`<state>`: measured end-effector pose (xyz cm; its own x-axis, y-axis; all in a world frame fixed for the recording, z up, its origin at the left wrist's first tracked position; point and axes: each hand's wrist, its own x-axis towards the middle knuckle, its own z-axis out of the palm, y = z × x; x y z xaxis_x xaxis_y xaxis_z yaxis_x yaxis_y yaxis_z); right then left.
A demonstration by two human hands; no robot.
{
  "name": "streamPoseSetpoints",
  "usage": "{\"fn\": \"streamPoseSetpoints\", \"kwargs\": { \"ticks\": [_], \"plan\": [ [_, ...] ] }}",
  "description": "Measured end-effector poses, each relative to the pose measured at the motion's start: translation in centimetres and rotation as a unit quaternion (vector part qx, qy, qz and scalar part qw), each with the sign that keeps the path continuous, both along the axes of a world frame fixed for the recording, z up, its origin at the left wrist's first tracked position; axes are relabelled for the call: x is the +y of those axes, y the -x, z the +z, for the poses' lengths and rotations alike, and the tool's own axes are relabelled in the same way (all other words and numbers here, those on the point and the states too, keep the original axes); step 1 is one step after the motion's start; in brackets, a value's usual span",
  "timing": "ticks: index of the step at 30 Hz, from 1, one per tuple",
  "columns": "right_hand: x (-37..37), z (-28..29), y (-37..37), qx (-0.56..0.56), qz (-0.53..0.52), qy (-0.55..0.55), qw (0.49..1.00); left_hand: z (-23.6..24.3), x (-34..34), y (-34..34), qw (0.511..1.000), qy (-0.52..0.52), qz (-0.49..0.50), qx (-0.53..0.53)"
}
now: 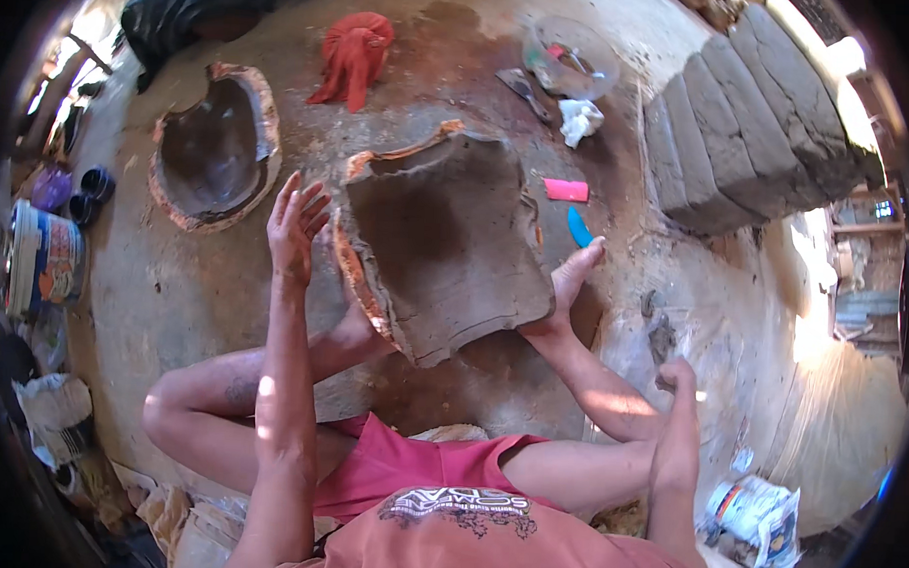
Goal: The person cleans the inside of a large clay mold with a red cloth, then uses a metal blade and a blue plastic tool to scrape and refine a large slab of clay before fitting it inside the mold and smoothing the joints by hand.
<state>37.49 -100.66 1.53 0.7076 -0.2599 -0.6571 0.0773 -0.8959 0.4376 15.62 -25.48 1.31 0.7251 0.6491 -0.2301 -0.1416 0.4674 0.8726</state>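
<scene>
A plaster mould [362, 281] with an orange-stained rim stands between my feet, and a slab of wet grey clay [446, 239] lines it and spreads over its edges. Beside its left rim is my left hand [296, 228], raised with the fingers apart and nothing in them. Off to the right, my right hand [679, 376] is closed around a piece of grey clay [661, 336], which juts out past the fingers. A second mould half [268, 107], also lined with smooth clay, lies on the floor at the far left.
A red cloth bundle [357, 55], a clear basin [573, 58], a white crumpled wad [580, 121], a pink scraper [566, 191] and a blue curved tool [579, 228] lie ahead. Stacked clay blocks [740, 134] stand right. Buckets [47, 260] flank me.
</scene>
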Motion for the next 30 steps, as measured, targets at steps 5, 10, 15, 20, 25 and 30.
{"fn": "streamPoseSetpoints", "kwargs": {
  "ticks": [5,10,15,20,25,30],
  "plan": [
    [10.9,7.6,3.5,-0.473,-0.142,-0.348,0.796,8.4,-7.9,-1.3,0.962,-0.24,0.089,-0.097],
    [35.1,12.8,10.8,-0.499,0.242,-0.53,0.641,11.8,-23.5,-8.6,0.948,-0.117,-0.15,-0.255],
    [42.7,17.6,12.1,-0.185,0.178,-0.699,0.667,12.7,-20.9,-6.4,0.912,0.177,-0.23,-0.291],
    [46.2,16.9,11.9,-0.162,0.121,-0.817,0.54,11.1,-20.5,-8.0,0.946,0.02,-0.12,-0.3],
    [46.9,14.7,9.1,-0.142,0.042,-0.898,0.413,12.8,-19.5,-5.2,0.886,-0.266,-0.225,-0.305],
    [49.2,17.1,14.0,-0.133,0.05,-0.858,0.494,13.5,-17.1,-7.3,0.904,-0.248,-0.141,-0.319]
  ]
}}
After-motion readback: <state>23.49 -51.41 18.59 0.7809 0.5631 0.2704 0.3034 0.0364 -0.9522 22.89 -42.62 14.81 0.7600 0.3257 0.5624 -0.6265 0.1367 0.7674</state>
